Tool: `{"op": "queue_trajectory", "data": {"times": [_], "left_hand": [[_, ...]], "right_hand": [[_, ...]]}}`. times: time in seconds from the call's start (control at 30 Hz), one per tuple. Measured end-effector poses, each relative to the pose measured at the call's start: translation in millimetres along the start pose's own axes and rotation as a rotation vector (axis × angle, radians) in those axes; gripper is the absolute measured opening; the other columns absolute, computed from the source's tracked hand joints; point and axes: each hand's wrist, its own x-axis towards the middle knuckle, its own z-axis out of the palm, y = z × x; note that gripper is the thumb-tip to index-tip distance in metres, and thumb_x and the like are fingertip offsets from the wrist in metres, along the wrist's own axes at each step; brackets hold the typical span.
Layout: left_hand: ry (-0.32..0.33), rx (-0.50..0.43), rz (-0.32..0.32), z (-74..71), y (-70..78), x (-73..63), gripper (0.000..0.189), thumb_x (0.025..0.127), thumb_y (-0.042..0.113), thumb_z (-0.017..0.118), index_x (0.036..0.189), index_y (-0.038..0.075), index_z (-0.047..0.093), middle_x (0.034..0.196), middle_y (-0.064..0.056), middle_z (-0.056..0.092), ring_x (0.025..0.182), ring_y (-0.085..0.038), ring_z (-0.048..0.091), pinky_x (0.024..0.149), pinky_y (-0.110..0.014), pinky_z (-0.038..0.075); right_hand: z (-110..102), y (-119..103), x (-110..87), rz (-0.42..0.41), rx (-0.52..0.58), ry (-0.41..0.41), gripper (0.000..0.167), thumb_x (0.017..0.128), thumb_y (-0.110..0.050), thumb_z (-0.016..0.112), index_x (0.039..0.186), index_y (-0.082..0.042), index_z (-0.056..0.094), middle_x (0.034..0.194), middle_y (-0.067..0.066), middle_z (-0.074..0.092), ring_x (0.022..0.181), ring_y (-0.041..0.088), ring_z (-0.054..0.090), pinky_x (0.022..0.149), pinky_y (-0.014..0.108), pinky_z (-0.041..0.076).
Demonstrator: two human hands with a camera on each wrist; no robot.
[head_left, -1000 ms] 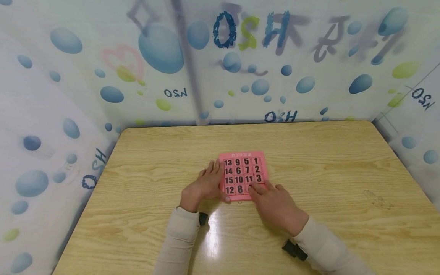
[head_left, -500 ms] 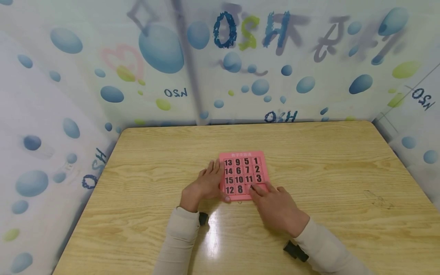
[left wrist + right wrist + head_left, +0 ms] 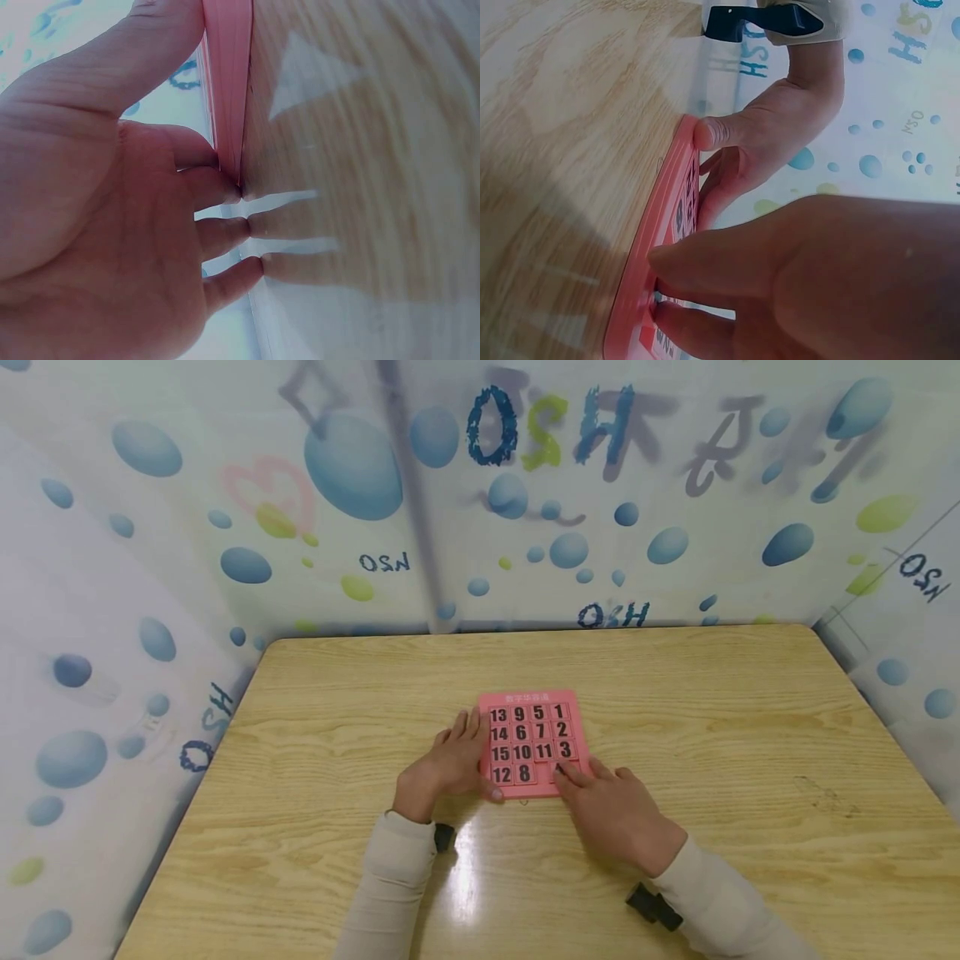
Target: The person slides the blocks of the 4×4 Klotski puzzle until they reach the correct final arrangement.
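A pink sliding number puzzle (image 3: pixel 528 790) lies flat on the table, its black-numbered tiles facing up. My left hand (image 3: pixel 446 764) holds its left side, thumb at the near corner and fingers along the edge. In the left wrist view, the left hand (image 3: pixel 112 202) has its fingertips down by the puzzle's pink side (image 3: pixel 227 82). My right hand (image 3: pixel 615 810) presses its fingertips on a tile at the bottom right, largely covering its number. The right wrist view shows the thumb (image 3: pixel 679 259) of that hand against the puzzle frame (image 3: pixel 649 225). A gap shows right of the 8 tile (image 3: pixel 524 773).
The wooden table (image 3: pixel 360 693) reaches to a back wall (image 3: pixel 300 568) printed with blue and green drops. Black devices are strapped at both wrists, the left strap (image 3: pixel 444 837) and the right strap (image 3: pixel 654 907).
My right hand has moved slightly right, sliding the bottom-row tile under its fingertips that way, so the gap now lies between it and the 8. My left hand has stayed put.
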Motion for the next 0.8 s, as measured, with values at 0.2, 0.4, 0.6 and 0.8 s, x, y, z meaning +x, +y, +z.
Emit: {"op": "queue_trajectory", "data": {"times": [0.2,0.4,0.6,0.8], "left_hand": [[0.002,0.005,0.003,-0.3,0.2,0.4,0.127,0.075,0.044,0.084,0.158,0.002,-0.002,0.165,-0.016,-0.009,0.153,-0.032,-0.010,0.124,-0.050,0.006],[0.002,0.002,0.002,-0.6,0.9,0.0,0.127,0.075,0.044,0.084,0.159,0.002,-0.001,0.165,-0.016,-0.009,0.153,-0.032,-0.009,0.124,-0.050,0.006],[0.002,0.001,0.003,-0.4,0.7,0.3,0.127,0.075,0.044,0.084,0.159,0.002,-0.001,0.165,-0.015,-0.009,0.153,-0.032,-0.010,0.124,-0.050,0.006],[0.000,0.011,0.001,0.0,-0.1,1.0,0.127,0.075,0.044,0.084,0.158,0.002,-0.002,0.165,-0.015,-0.009,0.153,-0.032,-0.010,0.124,-0.050,0.007]], "right_hand": [[-1.0,3.2,-3.8,0.004,0.018,0.014,0.043,0.101,-0.019,0.052,0.143,-0.010,0.054,0.150,0.009,0.050,0.133,0.043,0.049,0.099,0.065,0.043],[-1.5,5.9,-6.2,-0.002,0.007,0.024,0.042,0.101,-0.021,0.052,0.142,-0.010,0.055,0.148,0.008,0.052,0.130,0.044,0.051,0.097,0.064,0.045],[-1.7,7.9,-7.9,-0.006,-0.015,0.033,0.042,0.101,-0.021,0.053,0.141,-0.009,0.057,0.147,0.009,0.053,0.129,0.043,0.052,0.094,0.063,0.047],[-2.6,6.0,-6.5,0.009,0.022,0.061,0.044,0.102,-0.022,0.052,0.143,-0.009,0.054,0.150,0.010,0.049,0.134,0.045,0.046,0.099,0.063,0.043]]}}
